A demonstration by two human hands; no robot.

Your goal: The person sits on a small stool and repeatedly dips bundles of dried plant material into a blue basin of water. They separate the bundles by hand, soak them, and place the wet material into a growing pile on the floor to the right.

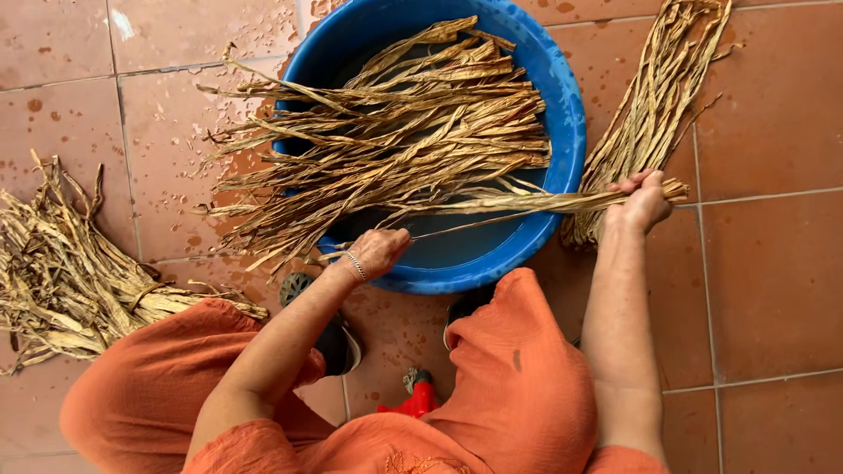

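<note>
1. Long dried leaf strip (527,204) stretched nearly level across the lower half of the picture, from about 8 o'clock to 3 o'clock of the basin, passing over the rim on the right.
2. Right hand (644,200) clenched around the strip's thick end, at 3 o'clock of the basin, knuckles up, just outside the rim.
3. Left hand (378,252) closed on a thin metal blade or rod (465,226), held along the strip at 7 o'clock of the basin; a bracelet (355,264) on that wrist. Cannot tell whether the blade touches the strip.
4. Blue plastic basin (566,105) at 12 o'clock from the hands, a fan of dried strips (386,140) lying across it, tips spilling over the left rim toward 9 o'clock. Dark water visible at the basin's lower part.
5. Second bundle of dried strips (654,96) on the floor at 1 o'clock, running from the top edge down to the right hand, lower end behind the wrist.
6. Loose heap of dried leaves (61,281) at 9 o'clock, well apart from the basin.
7. Orange garment (518,377) over both knees at 6 o'clock; dark sandals (338,342) between them; small red object (420,399) low at 6 o'clock, kind unclear.
8. Terracotta tiled floor (773,290) all round, speckled with wet spots near the basin.
</note>
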